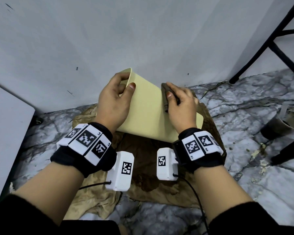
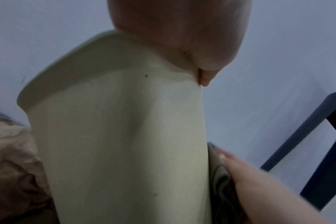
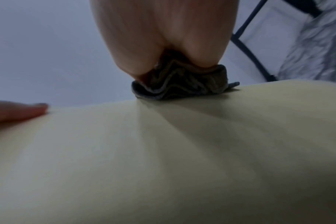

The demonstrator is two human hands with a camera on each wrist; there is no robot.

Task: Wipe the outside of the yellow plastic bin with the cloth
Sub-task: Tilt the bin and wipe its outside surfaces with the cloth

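Observation:
The pale yellow plastic bin (image 1: 148, 109) lies tilted on its side, its open rim toward the wall. My left hand (image 1: 116, 97) grips that rim, thumb on the outside, fingers curled inside. My right hand (image 1: 180, 100) holds a bunched dark brown-grey cloth (image 1: 165, 95) pressed against the bin's right side. In the left wrist view the bin (image 2: 115, 136) fills the middle, with the cloth (image 2: 219, 174) at its right edge. In the right wrist view the fingers pinch the cloth (image 3: 182, 86) against the bin wall (image 3: 163, 159).
A stained tan rag (image 1: 143, 167) is spread on the marbled floor (image 1: 244, 167) under the bin. The white wall (image 1: 109, 39) stands right behind. Black chair legs (image 1: 265, 41) rise at the right, with a dirty cup (image 1: 278, 124) beside them. A white panel (image 1: 5, 124) stands at the left.

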